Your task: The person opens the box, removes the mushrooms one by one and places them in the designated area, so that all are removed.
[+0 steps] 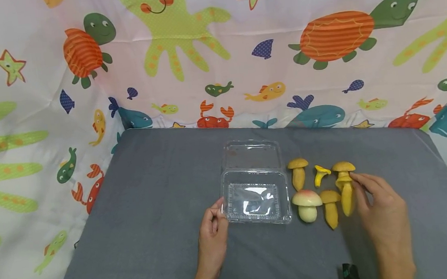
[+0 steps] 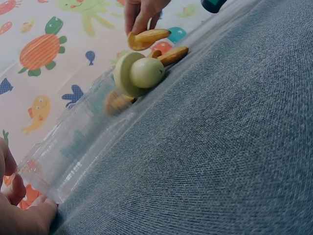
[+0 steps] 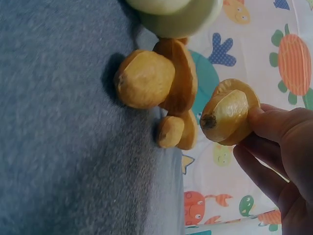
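Observation:
In the head view my left hand point(image 1: 213, 235) pinches the near left corner of a clear plastic clamshell box point(image 1: 255, 199), which lies with its lid point(image 1: 252, 154) folded back. My right hand point(image 1: 381, 209) pinches a yellow-brown toy mushroom point(image 1: 348, 199) by its cap. The right wrist view has that mushroom point(image 3: 229, 113) raised off the cloth, stem end towards the camera. Behind it lies another brown mushroom point(image 1: 343, 166), partly covered. Nearer the box are a pale mushroom with a pinkish cap point(image 1: 307, 199), a small bright yellow mushroom point(image 1: 321, 175) and two more brown mushrooms point(image 1: 330, 207).
Grey cloth point(image 1: 154, 218) covers the table. White fabric printed with sea animals point(image 1: 207, 51) hangs behind it and at the sides. A dark strap-like object point(image 1: 355, 276) shows at the bottom edge, beside my right wrist.

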The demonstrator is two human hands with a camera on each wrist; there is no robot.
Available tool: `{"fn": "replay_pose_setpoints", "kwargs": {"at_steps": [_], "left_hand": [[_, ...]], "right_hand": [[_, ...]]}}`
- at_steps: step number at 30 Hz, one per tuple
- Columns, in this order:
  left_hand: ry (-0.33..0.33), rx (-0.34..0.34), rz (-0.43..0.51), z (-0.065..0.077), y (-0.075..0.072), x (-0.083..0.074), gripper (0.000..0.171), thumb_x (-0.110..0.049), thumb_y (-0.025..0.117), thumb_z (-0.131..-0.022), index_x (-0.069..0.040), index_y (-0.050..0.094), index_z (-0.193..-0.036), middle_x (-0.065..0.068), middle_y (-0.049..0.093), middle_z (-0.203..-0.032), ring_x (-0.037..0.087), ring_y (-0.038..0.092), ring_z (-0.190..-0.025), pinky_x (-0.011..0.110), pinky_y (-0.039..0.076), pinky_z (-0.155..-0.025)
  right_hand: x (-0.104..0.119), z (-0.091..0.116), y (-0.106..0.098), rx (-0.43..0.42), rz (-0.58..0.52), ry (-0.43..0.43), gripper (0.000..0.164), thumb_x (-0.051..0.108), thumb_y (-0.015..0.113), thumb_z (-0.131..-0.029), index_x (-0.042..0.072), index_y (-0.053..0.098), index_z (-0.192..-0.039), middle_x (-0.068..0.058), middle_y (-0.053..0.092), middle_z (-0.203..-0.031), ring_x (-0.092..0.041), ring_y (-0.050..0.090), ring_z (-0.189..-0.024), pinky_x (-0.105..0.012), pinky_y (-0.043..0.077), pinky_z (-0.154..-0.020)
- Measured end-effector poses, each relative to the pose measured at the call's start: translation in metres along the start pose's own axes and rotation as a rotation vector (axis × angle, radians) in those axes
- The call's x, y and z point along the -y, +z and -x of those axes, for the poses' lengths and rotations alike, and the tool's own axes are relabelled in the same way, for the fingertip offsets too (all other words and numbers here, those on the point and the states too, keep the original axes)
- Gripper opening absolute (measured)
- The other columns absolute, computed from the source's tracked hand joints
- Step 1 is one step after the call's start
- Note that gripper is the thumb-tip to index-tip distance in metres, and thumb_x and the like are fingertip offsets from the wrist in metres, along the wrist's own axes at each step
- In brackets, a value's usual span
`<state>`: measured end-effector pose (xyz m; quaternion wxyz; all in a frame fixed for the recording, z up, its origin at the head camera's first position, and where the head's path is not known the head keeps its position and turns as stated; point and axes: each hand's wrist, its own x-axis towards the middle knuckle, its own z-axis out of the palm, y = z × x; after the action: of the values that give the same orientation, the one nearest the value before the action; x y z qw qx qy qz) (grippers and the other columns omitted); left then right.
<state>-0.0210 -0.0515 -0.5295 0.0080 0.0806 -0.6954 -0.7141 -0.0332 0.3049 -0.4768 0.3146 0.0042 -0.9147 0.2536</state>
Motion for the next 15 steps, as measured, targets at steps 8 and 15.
{"fn": "replay_pose_setpoints", "kwargs": {"at_steps": [8,15], "left_hand": [[0.005,-0.004,-0.009,-0.001,-0.001,0.000,0.011,-0.004,0.053,-0.107,-0.006,0.053,-0.096,0.005,0.056,-0.155,0.004,0.027,-0.056,0.018,0.028,-0.052],[0.030,-0.009,-0.002,-0.001,0.000,0.001,0.010,-0.001,0.054,-0.105,-0.003,0.052,-0.095,0.012,0.057,-0.153,0.003,0.027,-0.057,0.019,0.028,-0.053]], "right_hand": [[-0.006,0.005,0.001,0.010,0.010,0.038,0.029,-0.007,0.077,-0.092,0.002,0.078,-0.119,-0.015,0.075,-0.111,-0.037,0.070,-0.100,0.001,0.028,-0.093],[-0.011,0.011,0.003,0.041,0.026,0.055,0.027,-0.006,0.078,-0.092,0.003,0.078,-0.118,-0.015,0.075,-0.111,-0.038,0.070,-0.101,-0.001,0.027,-0.092]]}}
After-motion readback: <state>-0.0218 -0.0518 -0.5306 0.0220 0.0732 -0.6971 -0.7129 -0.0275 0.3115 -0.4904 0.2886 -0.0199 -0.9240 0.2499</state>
